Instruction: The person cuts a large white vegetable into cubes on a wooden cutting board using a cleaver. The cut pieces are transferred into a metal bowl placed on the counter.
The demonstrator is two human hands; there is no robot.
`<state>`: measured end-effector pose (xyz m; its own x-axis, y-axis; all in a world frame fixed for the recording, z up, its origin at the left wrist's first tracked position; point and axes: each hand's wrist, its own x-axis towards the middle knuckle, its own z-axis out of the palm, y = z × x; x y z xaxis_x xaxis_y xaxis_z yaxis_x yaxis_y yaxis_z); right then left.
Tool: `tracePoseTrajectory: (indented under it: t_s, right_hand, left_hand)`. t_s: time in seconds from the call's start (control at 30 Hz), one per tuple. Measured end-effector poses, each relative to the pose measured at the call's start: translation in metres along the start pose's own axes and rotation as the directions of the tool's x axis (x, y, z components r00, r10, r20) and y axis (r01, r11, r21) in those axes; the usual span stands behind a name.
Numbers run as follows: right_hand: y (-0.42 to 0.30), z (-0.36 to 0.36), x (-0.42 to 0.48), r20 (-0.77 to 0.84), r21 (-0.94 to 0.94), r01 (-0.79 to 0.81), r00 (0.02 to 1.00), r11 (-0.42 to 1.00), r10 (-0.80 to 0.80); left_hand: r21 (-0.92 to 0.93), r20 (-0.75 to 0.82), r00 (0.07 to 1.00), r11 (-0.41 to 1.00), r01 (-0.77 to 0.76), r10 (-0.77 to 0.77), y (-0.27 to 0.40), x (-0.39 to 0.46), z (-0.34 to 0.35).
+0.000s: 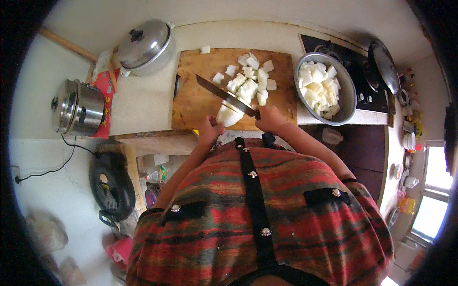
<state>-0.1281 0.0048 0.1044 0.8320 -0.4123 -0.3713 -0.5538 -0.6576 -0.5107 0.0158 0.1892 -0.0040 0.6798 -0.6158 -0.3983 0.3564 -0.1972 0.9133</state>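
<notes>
My right hand [271, 119] grips the handle of a kitchen knife [214, 88], whose broad blade points up and to the left over a wooden cutting board [195, 107]. The blade lies across a large white piece of peeled vegetable [229, 115], perhaps winter melon. Slices stand against the blade. My left hand [210, 132] holds the near end of that piece at the board's front edge. Beyond the knife, several cut white chunks [263, 75] lie in a loose heap. One small chunk [205, 49] sits at the board's far edge.
A grey metal bowl [352, 96] of white chunks stands right of the board, beside a black gas stove [375, 94] with a pan lid [384, 66]. To the left are a lidded aluminium pot [146, 46], a steel electric pot [86, 109] and a red bag [103, 123].
</notes>
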Motion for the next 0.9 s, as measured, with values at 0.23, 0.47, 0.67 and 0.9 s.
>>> tracePoseTrajectory:
  t_s: [0.23,0.47,0.67,0.9]
  right_hand:
    - [0.001,0.025,0.006,0.125,-0.187,-0.118,0.982,0.975,0.143]
    - [0.030,0.047,0.019,0.125,-0.166,-0.083,0.987,0.983,0.105]
    - [-0.001,0.009,0.003,0.006,-0.025,-0.014,1.000,1.000,0.014]
    - [-0.001,0.032,0.004,0.150,-0.130,-0.105,0.981,0.986,0.124]
  left_hand:
    - [0.181,0.025,1.000,0.983,-0.022,0.018,0.004,-0.004,0.002]
    - [0.237,0.029,0.995,0.966,-0.100,0.096,-0.002,0.000,0.003]
    - [0.384,0.083,0.996,0.923,-0.022,-0.011,0.006,-0.003,-0.001]
    - [0.439,0.098,0.994,0.895,-0.085,0.046,0.008,-0.003,0.004]
